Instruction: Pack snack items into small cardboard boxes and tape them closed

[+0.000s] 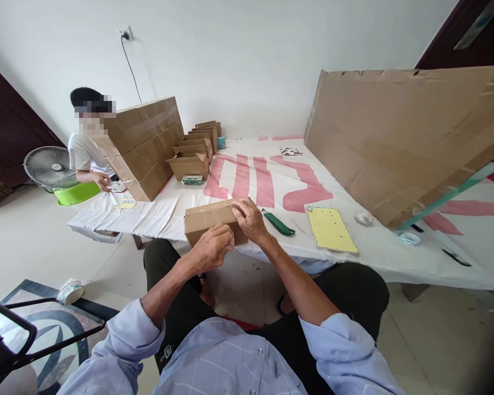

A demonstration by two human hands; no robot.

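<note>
A small brown cardboard box [203,219] sits at the front edge of the table, before my knees. My right hand [252,220] grips its upper right corner, fingers bent over the top edge. Against the front side, my left hand [216,246] is closed with curled fingers on the cardboard; its fingertips are partly hidden. Just right of the box lies a green-handled knife [280,224]. Farther right rests a yellow card [332,229] with a wavy edge.
Several open cardboard boxes [191,162] line the back left, with a small green packet [192,180] before them. Large taped cartons [142,148] stand beside a seated person [80,148]. A big cardboard sheet [403,137] leans at right. A fan [51,167] stands left.
</note>
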